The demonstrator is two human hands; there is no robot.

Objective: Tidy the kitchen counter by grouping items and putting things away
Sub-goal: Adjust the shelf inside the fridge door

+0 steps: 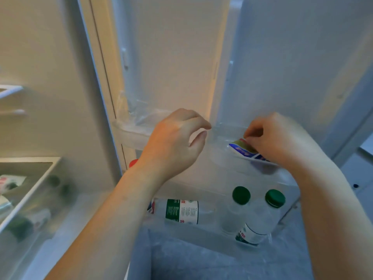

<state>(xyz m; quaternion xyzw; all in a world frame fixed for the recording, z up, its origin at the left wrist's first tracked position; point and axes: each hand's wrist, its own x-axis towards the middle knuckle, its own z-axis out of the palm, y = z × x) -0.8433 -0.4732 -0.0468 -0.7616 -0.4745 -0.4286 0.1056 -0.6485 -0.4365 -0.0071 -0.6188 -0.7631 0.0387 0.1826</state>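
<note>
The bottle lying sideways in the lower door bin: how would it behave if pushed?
Round and lying on its side, the bottle would probably roll. It looks like clear plastic, so unlikely to shatter. Its smooth wall may slip.

I am getting a dim, soft picture with no harsh glare. Warm yellow light is spilling in from the left of the door shelf [129, 134], tinting the back of the left hand [173, 144] and the panel above the shelf. Everything right of the shelf is reading cool blue-grey. The right hand [282, 138] is shading the packet [245, 149] it is pinching. Far left of the shelf, the drawer [30, 159] is smearing into blur, while the bottles [241, 196] below the shelf are looking sharper. The wide lens is bending the door edges above the shelf.
</note>
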